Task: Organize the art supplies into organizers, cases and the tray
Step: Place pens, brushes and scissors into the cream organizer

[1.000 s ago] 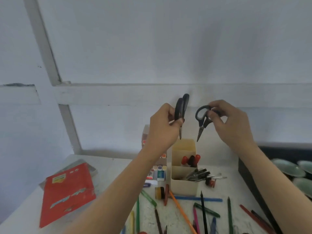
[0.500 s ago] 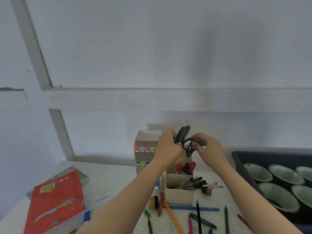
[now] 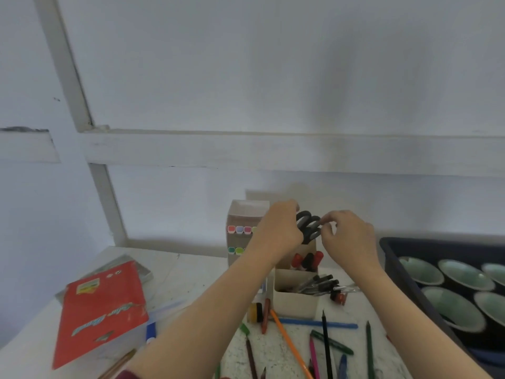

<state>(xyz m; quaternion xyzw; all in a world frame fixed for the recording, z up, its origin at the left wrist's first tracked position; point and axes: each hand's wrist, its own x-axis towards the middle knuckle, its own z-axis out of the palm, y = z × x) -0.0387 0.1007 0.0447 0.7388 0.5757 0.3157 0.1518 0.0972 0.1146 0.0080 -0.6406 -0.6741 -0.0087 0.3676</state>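
Fingers [image 3: 293, 214] of the left hand [image 3: 278, 232] curl around the black handles of the scissors [image 3: 309, 228], which stand with their blades down inside the tall rear compartment of the beige organizer [image 3: 296, 302]; the right hand [image 3: 347, 236] pinches the same handle loops with its fingertips from the 3 o'clock side. Both hands meet above the organizer, near the centre of the view. Red and black marker caps [image 3: 307, 261] poke up from the middle compartment just below the scissors, and a bundle of pens [image 3: 318, 283] lies slanted in the low front compartment. At 9 o'clock from the organizer stands a tall box [image 3: 240, 228] with coloured squares on its face. Loose pencils and pens [image 3: 325, 343] lie scattered on the desk [image 3: 191, 274] at 6 o'clock. A red booklet [image 3: 101, 310] rests at 8 o'clock, and a dark tray [image 3: 393, 258] holding pale green bowls [image 3: 461, 274] sits at 4 o'clock.
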